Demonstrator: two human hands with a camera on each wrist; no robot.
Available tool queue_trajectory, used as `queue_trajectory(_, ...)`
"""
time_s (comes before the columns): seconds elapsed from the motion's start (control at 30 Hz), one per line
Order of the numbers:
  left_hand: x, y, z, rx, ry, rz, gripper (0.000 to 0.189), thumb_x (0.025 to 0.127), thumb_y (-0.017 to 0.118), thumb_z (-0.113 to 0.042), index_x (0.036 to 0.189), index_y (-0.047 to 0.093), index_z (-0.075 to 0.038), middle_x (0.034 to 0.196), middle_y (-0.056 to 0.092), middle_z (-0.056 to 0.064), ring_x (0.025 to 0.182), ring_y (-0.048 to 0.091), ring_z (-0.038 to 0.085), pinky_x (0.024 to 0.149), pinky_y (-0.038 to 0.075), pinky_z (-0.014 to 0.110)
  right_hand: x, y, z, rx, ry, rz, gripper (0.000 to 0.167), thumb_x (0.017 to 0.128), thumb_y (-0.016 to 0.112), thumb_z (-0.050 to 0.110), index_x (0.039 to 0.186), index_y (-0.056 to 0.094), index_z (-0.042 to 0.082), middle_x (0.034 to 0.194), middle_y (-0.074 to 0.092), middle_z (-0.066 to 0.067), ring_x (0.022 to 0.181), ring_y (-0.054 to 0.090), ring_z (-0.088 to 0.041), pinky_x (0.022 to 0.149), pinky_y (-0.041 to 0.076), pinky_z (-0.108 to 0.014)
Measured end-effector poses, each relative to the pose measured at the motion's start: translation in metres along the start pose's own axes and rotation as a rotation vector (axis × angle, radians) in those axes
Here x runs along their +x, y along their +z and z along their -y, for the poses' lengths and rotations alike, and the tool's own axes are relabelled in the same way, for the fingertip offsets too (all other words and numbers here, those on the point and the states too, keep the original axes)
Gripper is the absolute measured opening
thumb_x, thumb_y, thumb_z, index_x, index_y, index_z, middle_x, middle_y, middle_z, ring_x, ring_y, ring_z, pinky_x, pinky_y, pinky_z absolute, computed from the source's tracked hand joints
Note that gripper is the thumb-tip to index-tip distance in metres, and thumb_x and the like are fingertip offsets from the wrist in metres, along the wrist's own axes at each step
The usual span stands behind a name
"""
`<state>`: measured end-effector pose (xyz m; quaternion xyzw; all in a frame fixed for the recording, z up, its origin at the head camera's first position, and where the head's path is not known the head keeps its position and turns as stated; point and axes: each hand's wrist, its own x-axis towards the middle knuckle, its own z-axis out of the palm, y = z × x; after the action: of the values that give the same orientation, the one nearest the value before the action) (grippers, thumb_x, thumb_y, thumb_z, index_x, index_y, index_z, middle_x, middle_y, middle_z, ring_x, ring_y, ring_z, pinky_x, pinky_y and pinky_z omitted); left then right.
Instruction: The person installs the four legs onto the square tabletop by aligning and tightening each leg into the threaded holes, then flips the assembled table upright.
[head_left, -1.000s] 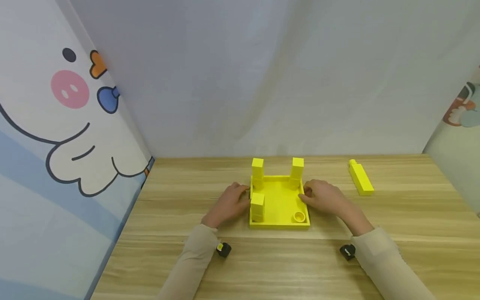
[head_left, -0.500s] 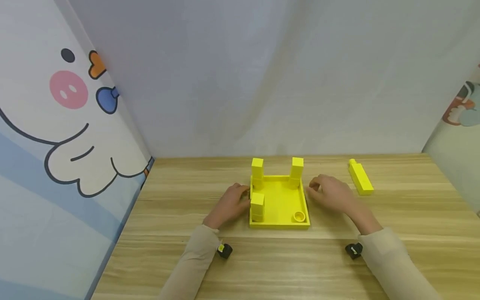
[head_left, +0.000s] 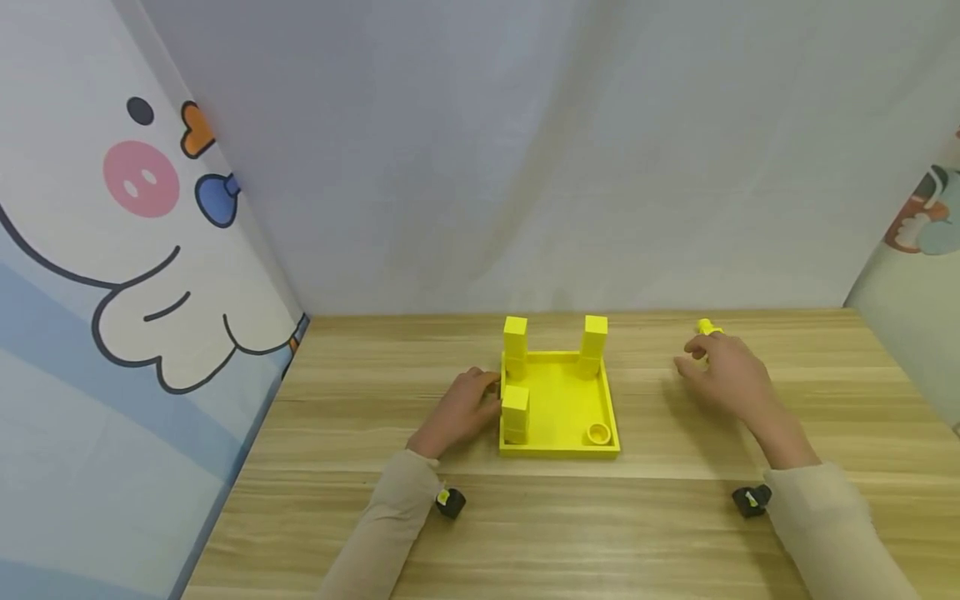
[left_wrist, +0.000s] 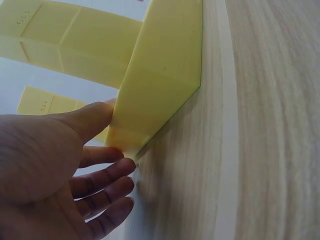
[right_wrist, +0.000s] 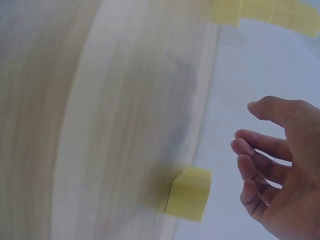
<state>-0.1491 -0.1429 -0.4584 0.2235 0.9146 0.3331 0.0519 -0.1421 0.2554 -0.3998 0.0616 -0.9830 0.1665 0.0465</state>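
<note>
A shallow, square yellow tray (head_left: 562, 408) lies on the table, with square yellow posts standing upright in three corners: back left (head_left: 515, 346), back right (head_left: 593, 346) and front left (head_left: 515, 414). Its front right corner bears a round yellow socket (head_left: 597, 433). My left hand (head_left: 459, 408) rests at the tray's left side, thumb (left_wrist: 97, 117) and index fingertip at the wall, other fingers loosely bent. A loose yellow post (right_wrist: 190, 195) with a round end lies on the right, mostly hidden in the head view by my right hand (head_left: 727, 379), whose bent fingers hold nothing.
The wood-grain table (head_left: 360, 358) ends at a pale cloth backdrop (head_left: 562, 167). A printed cartoon panel (head_left: 142, 179) stands on the left, another on the right. A small black device (head_left: 450, 502) sits at my left wrist, a second (head_left: 752, 500) at my right.
My right hand has left the tray's right wall and moved rightward, over the loose post. The left hand has stayed at the tray, which has not moved.
</note>
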Motion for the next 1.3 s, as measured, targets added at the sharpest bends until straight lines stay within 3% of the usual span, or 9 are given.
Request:
queue_trajectory(0.37,0.001,0.000,-0.001,0.005,-0.001,0.002,0.042,0.102,0.062,-0.024,0.138,0.060,-0.003,0.121,0.063,0.017,0.110,0.057,0.030,0.098,0.049,0.045,-0.013,-0.008,-0.032,-0.041,0.067,-0.099,0.051,0.095,0.065,0.032,0.116,0.064,-0.015,0.112,0.065,-0.034,0.102,0.057,-0.052,0.085,0.046,-0.062)
queue_trajectory(0.6,0.000,-0.001,-0.001,-0.003,-0.016,0.006,0.042,0.102,0.061,-0.025,0.138,0.060,-0.003,0.120,0.063,0.017,0.109,0.056,0.030,0.098,0.049,0.045,-0.019,-0.010,-0.042,-0.053,0.116,-0.015,0.061,0.096,0.063,0.037,0.120,0.059,-0.019,0.117,0.059,-0.038,0.105,0.055,-0.054,0.085,0.047,-0.064)
queue_trajectory(0.83,-0.003,-0.001,-0.002,0.002,-0.015,0.016,0.043,0.103,0.060,-0.024,0.139,0.059,-0.002,0.122,0.063,0.016,0.110,0.056,0.030,0.098,0.049,0.046,-0.019,-0.010,-0.044,-0.061,0.164,0.010,0.063,0.094,0.064,0.038,0.121,0.058,-0.019,0.118,0.058,-0.037,0.101,0.057,-0.051,0.070,0.050,-0.056)
queue_trajectory(1.07,-0.003,-0.001,-0.002,0.003,-0.002,0.004,0.042,0.102,0.060,-0.021,0.140,0.059,-0.001,0.121,0.063,0.018,0.109,0.056,0.032,0.098,0.049,0.046,-0.020,-0.012,-0.045,-0.055,0.205,0.009,0.062,0.091,0.068,0.039,0.115,0.060,-0.017,0.103,0.059,-0.031,0.083,0.055,-0.035,0.056,0.039,-0.033)
queue_trajectory(1.3,-0.002,-0.001,-0.002,0.008,0.003,0.000,0.041,0.103,0.060,-0.022,0.138,0.060,-0.002,0.120,0.063,0.018,0.109,0.056,0.031,0.097,0.049,0.046,-0.023,-0.013,-0.049,-0.041,0.238,0.092,0.046,0.092,0.064,0.040,0.092,0.062,-0.006,0.073,0.055,-0.012,0.065,0.049,-0.024,0.051,0.035,-0.031)
